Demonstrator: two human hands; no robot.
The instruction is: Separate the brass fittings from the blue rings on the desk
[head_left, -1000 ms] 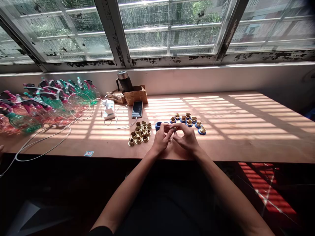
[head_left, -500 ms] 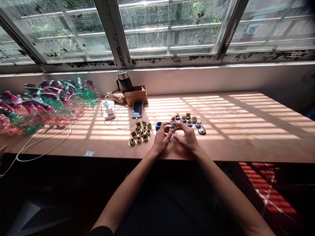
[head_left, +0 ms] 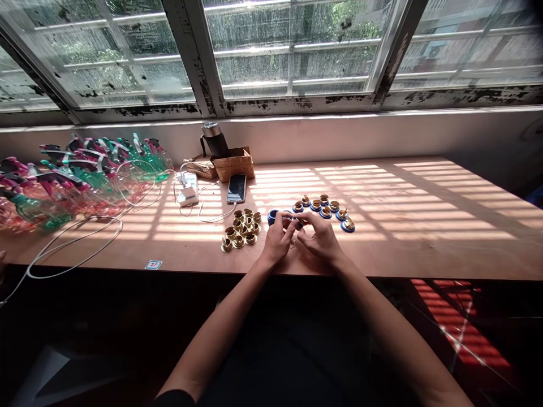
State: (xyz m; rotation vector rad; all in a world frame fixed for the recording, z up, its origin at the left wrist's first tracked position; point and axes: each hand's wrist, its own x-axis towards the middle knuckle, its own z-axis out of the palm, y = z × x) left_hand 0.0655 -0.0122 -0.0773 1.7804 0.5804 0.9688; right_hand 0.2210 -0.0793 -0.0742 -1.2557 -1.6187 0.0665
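1. Head view, looking down on a wooden desk below a row of grimy windows. Both forearms come in from the bottom edge, and striped sunlight falls across the desk.
2. The left hand and right hand meet at centre, raised just above the desk's front half. Both are closed in a pinch: the fingertips of each hand hold one small blue-and-brass fitting between them. The fingers hide most of it, so its exact shape is hard to tell.
3. A blue ring sits on the desk just beside the left hand.
4. Right and behind: brass fittings in blue rings, in a loose arc, near the right hand.
5. Left of the hands: a tight cluster of brass fittings without blue rings, near the left hand.
6. Further back: a smartphone lying flat, a cardboard box with a steel thermos just behind it, and a white charger with a white cable trailing left.
7. Far left: a heap of pink and green plastic spray bottles. Another person's hand just shows at the left edge - well apart from the pair at work.
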